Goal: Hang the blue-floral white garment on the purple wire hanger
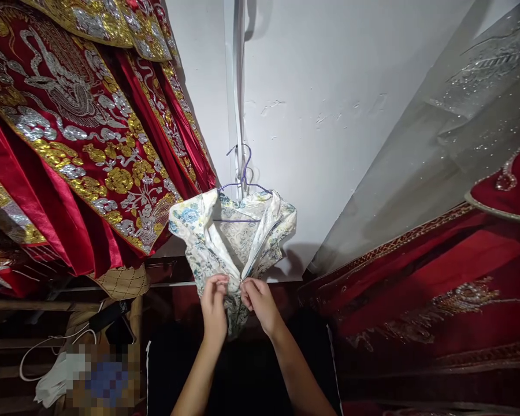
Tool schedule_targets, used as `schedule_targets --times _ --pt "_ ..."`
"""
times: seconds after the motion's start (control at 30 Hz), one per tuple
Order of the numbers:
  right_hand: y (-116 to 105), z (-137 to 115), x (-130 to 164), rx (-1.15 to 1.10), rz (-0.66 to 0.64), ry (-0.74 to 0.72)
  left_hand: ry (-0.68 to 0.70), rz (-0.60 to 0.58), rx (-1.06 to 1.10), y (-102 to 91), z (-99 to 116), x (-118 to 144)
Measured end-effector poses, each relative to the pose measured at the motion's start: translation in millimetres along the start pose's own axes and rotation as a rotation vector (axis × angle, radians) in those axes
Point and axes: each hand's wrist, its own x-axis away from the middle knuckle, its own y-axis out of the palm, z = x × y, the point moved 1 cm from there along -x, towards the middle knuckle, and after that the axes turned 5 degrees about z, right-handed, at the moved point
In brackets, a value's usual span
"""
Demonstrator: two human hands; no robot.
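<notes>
Both hands, left hand (214, 306) and right hand (257, 301), pinch the white blue-flowered silk garment (231, 237); tugging could slip it off the thin purple wire hanger (242, 182).

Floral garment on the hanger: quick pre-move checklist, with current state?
1. Floral garment on the purple hanger: ok, draped over it.
2. Hanger hooked on the wall: cannot tell, the hook end is lost against the white strip.
3. Left hand grip: ok, fingers pinch the front edge.
4. Right hand grip: ok, pinches the opposite edge, close beside the left.
5. Front closed: not ok, it gapes open above the hands.
6. Red embroidered robe apart from the garment: cannot tell, its hem comes very close at the garment's left shoulder.
</notes>
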Motion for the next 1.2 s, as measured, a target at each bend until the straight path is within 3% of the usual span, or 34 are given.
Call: schedule_targets --times 0.1,0.17,0.23,0.33,0.37,0.5,0.6,0.7,0.77,0.83,0.93,1.0,1.07,1.2 --pt "-1 4 0 0.106 -0.052 -0.029 0.023 -0.12 -0.136 8.4 -27 5" --pt "-2 0 -4 0.142 -0.074 -0.035 0.072 -0.163 -0.184 15.7 -31 4" --pt "-6 -16 -15 0.113 0.002 -0.059 0.138 -0.213 -0.257 23.1 -28 0" --pt "-16 -68 -44 0.048 0.192 -0.187 0.241 -0.329 -0.392 31.4 -22 -4" --pt "-18 -91 -55 0.05 0.202 -0.229 0.276 -0.366 -0.438 32.9 -22 -5" --pt "-15 -169 -86 0.017 0.163 -0.325 0.353 -0.473 -0.652 33.0 -25 -7" --pt "-6 -189 -83 0.082 0.07 -0.38 0.365 -0.522 -0.707 33.1 -10 -20" --pt "-3 -185 -67 0.14 0.05 -0.394 0.477 -0.488 -0.531 40.6 38 -48" --pt "-3 -182 -57 0.169 0.052 -0.415 0.604 -0.383 -0.378 49.3 79 -72" --pt "-4 -180 -53 0.192 0.027 -0.446 0.699 -0.322 -0.358 59.5 115 -94" --pt "-6 -173 -60 0.221 0.034 -0.499 0.796 -0.359 -0.442 72.0 151 -111" --pt "-9 -159 -69 0.276 0.095 -0.512 0.836 -0.372 -0.471 73.7 162 -113" --pt "-14 -139 -78 0.375 0.137 -0.507 0.849 -0.285 -0.444 66.4 166 -116" --pt "-23 -99 -80 0.498 0.122 -0.459 0.716 0.166 -0.144 18.7 150 -145"
